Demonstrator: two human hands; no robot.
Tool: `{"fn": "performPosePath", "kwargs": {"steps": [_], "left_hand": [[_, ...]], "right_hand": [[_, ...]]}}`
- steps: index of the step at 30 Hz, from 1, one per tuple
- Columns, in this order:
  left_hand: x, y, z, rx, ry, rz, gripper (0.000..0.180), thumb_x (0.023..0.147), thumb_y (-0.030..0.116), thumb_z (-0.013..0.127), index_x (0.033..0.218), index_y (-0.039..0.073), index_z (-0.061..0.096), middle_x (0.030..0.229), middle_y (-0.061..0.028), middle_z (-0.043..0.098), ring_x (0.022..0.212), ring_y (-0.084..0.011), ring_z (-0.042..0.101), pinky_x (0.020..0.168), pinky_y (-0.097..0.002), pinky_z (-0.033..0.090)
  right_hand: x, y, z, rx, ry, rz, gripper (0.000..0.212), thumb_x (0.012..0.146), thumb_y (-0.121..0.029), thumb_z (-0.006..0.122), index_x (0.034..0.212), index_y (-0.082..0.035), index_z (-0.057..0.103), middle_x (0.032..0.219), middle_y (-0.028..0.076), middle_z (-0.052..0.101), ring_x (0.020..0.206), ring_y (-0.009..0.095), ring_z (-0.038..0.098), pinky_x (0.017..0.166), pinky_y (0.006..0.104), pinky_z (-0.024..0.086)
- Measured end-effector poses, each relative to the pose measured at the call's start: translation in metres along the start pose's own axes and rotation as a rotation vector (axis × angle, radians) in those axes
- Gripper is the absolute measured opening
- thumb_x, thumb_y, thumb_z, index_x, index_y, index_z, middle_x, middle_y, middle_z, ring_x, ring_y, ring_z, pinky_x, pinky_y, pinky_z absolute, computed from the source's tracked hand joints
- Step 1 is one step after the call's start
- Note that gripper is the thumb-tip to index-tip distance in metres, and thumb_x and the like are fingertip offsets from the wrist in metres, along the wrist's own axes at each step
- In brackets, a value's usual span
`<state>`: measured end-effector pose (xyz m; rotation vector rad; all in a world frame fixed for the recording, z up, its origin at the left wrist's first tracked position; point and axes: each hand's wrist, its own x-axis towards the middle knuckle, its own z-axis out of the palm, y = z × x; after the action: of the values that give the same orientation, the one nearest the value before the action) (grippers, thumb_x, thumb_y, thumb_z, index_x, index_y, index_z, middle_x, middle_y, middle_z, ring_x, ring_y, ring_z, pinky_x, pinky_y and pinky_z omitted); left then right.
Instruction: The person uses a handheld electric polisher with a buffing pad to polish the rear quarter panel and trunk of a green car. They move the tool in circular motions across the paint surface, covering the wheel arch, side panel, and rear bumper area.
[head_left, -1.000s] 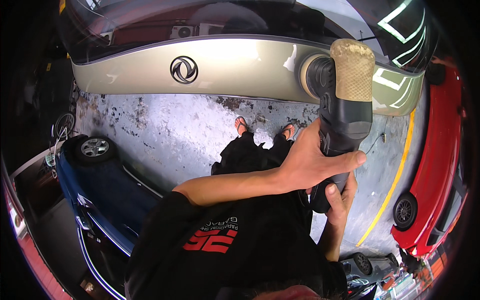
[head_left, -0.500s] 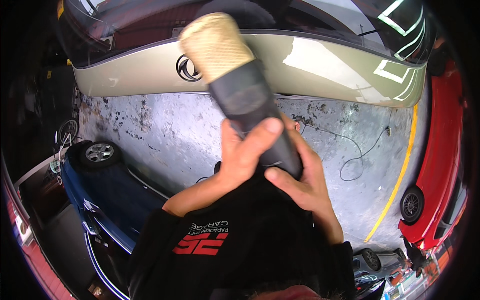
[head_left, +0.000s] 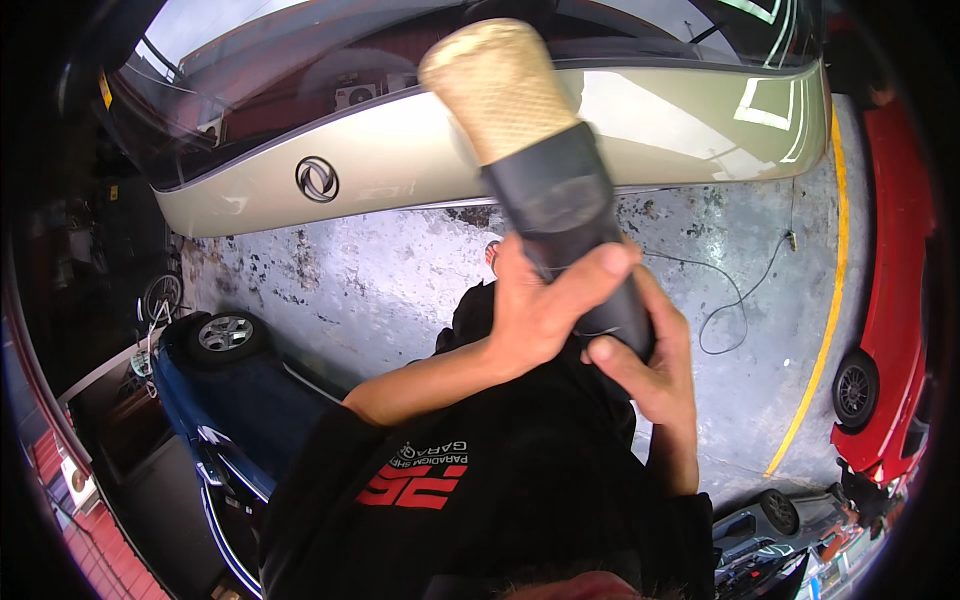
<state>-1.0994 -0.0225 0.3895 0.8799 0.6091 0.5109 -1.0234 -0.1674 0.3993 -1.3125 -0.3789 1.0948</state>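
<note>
We have our left hand [head_left: 535, 312] and right hand [head_left: 662, 375] wrapped firmly around the tan-headed black polisher [head_left: 552, 185].

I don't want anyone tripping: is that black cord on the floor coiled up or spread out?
Spread out: the cord winds loosely across the grey floor in wide bends, not bundled, right of the held tool.
</note>
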Motion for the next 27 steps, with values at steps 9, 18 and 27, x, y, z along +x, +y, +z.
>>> {"fn": "performPosePath", "kwargs": {"steps": [9, 18, 27], "left_hand": [[0.044, -0.064, 0.129, 0.170, -0.261, -0.084, 0.032, 0.098, 0.026, 0.088, 0.103, 0.003, 0.067, 0.087, -0.0004, 0.068, 0.080, -0.0087, 0.063, 0.072, -0.0294, 0.053], [0.094, -0.123, 0.235, 0.198, -0.417, -0.011, 0.036, 0.099, 0.036, 0.085, 0.095, 0.004, 0.070, 0.078, -0.0008, 0.068, 0.063, -0.0088, 0.062, 0.055, -0.0284, 0.048], [0.140, -0.151, 0.303, 0.272, -0.382, 0.121, 0.043, 0.097, 0.044, 0.081, 0.089, 0.003, 0.071, 0.073, -0.0038, 0.068, 0.058, -0.0127, 0.063, 0.055, -0.0323, 0.050]], "right_hand": [[-0.031, -0.016, -0.123, 0.083, 0.235, -0.070, 0.076, 0.094, -0.037, 0.085, 0.150, 0.007, 0.059, 0.101, 0.013, 0.072, 0.082, 0.019, 0.070, 0.072, 0.0334, 0.058], [-0.029, -0.036, -0.232, 0.113, 0.317, -0.158, 0.068, 0.102, -0.048, 0.076, 0.141, 0.005, 0.060, 0.094, 0.016, 0.070, 0.068, 0.021, 0.070, 0.063, 0.0324, 0.058], [-0.007, -0.067, -0.301, 0.077, 0.375, -0.161, 0.055, 0.108, -0.050, 0.069, 0.126, 0.002, 0.062, 0.090, 0.015, 0.072, 0.063, 0.020, 0.072, 0.055, 0.0326, 0.060]]}}
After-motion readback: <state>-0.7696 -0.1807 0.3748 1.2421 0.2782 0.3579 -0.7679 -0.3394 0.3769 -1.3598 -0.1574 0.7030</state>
